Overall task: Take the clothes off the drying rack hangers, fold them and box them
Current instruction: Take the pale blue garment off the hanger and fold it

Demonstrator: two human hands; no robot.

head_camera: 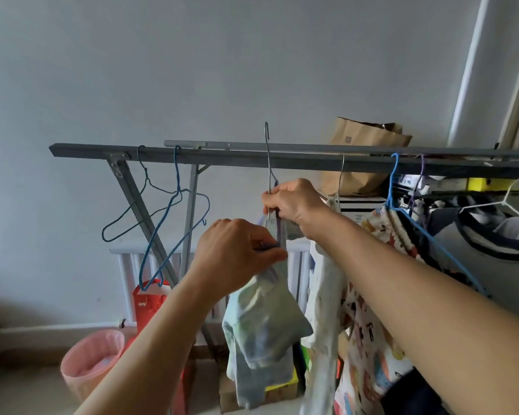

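While the right hand (291, 205) grips the grey hanger (268, 172), the left hand (237, 253) pinches the pale garment (261, 319). Pink bin (92, 359): contents unclear.

Grey drying rack (312, 159) (hangers (174, 211) and clothes (327, 295) hung)

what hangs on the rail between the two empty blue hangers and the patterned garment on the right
In the head view: a grey hanger, lifted off the rail by the right hand, carrying a pale garment the left hand pinches; then a white garment.
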